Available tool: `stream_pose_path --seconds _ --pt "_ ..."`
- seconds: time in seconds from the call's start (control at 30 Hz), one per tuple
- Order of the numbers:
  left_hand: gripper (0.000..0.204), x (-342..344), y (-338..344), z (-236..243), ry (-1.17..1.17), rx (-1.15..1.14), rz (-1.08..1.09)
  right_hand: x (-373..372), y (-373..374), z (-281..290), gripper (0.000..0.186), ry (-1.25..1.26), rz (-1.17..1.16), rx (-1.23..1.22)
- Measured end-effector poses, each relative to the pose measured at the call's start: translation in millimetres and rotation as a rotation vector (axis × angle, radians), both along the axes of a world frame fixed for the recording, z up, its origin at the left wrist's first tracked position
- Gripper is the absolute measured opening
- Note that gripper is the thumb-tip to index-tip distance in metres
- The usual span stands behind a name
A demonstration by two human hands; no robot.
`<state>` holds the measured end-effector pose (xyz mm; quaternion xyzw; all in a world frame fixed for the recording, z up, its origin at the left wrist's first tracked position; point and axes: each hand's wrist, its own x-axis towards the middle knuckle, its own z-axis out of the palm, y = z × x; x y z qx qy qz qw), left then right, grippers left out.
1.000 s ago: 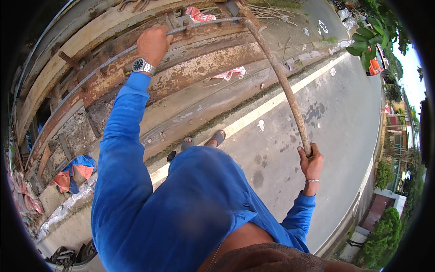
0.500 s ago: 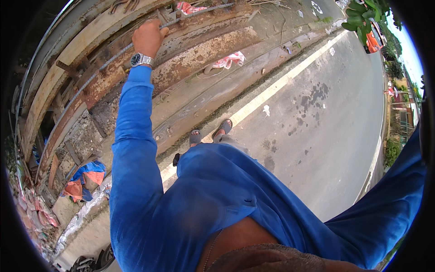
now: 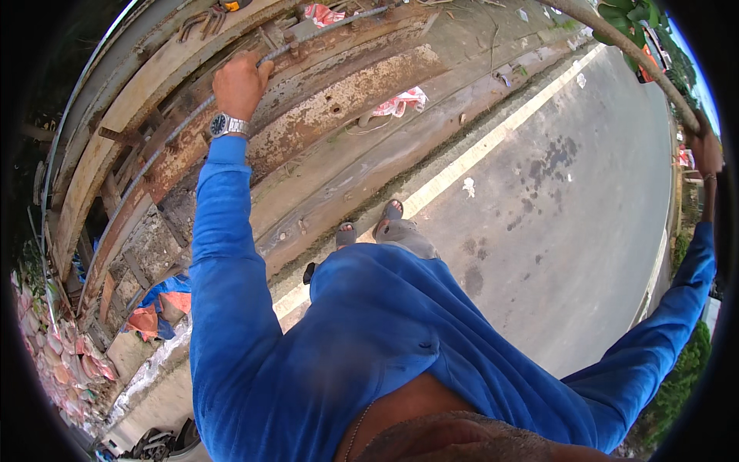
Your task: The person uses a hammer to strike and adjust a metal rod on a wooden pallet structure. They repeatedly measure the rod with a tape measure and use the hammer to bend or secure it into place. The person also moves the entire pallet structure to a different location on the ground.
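Note:
My left hand point(image 3: 241, 86), with a metal watch point(image 3: 228, 124) on its wrist, is closed round a thin grey metal rod point(image 3: 182, 127). The rod runs in a curve along rusty steel beams point(image 3: 339, 92). Far out at the right rim, my raised right hand point(image 3: 703, 148) is closed at the end of a brown tree branch point(image 3: 643, 58). Shadow darkens its fingers. Green leaves point(image 3: 622, 21) show beside the branch.
A raised kerb point(image 3: 369, 169) separates the rusty metalwork from a grey road point(image 3: 570, 223) with a white edge line point(image 3: 477, 150). Red-and-white plastic point(image 3: 402, 102) lies by the beams. Blue and orange sheeting point(image 3: 162, 308) sits at lower left, near piled sacks point(image 3: 58, 354).
My right hand and the branch have come into view at the right. My left hand stays on the rod. The view has shifted slightly, showing more of the top edge.

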<state>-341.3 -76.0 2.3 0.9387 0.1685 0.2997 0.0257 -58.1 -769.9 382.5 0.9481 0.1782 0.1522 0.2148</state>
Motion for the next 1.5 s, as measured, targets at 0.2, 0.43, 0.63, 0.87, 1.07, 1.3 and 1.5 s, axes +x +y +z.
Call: stream_pose_path --seconds 0.2,0.43,0.63,0.87,1.07,1.3,1.5 --pt "0.026 5 -5 6 0.017 0.014 0.026 -106 70 -345 0.034 0.388 -0.256 0.597" --pt "0.032 -3 6 6 0.102 0.012 0.116 -128 159 -459 0.033 0.961 -0.022 1.112" --pt "0.024 -7 5 4 0.119 0.023 0.159 -70 229 -398 0.038 1.559 0.072 1.17" --pt "0.024 2 -1 8 0.18 0.001 0.143 -31 293 -376 0.049 2.135 0.04 1.635" --pt "0.028 6 -2 13 0.139 0.008 0.095 -18 303 -380 0.045 2.166 -0.017 1.593" --pt "0.024 1 -14 65 0.057 0.054 0.224 -48 313 -279 0.033 2.104 0.006 1.714" --pt "0.031 -22 -15 134 -0.202 0.314 0.164 -57 304 -336 0.035 1.693 0.243 1.512"
